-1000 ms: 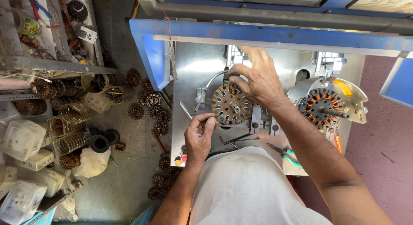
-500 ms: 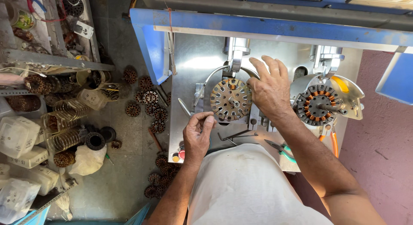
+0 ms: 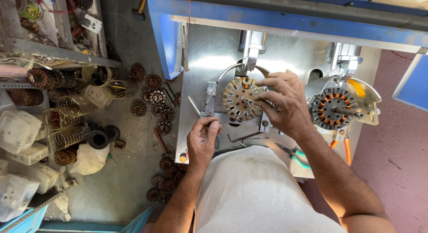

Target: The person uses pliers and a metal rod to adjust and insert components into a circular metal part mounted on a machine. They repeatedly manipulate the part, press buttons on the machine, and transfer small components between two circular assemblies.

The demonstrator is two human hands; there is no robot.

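Right hand (image 3: 285,103) fingertips pinch the stator (image 3: 243,99) rim; left hand (image 3: 203,139), below it, pinches closed. Steady the stator squarely.

Two round motor cores sit on the metal bench: one partly wound (image 3: 243,99) and one fully wound with copper (image 3: 333,108). Two hands work there, left (image 3: 203,141) and right (image 3: 285,103). Two pliers lie nearby, green-handled (image 3: 292,153) and orange-handled (image 3: 344,146).
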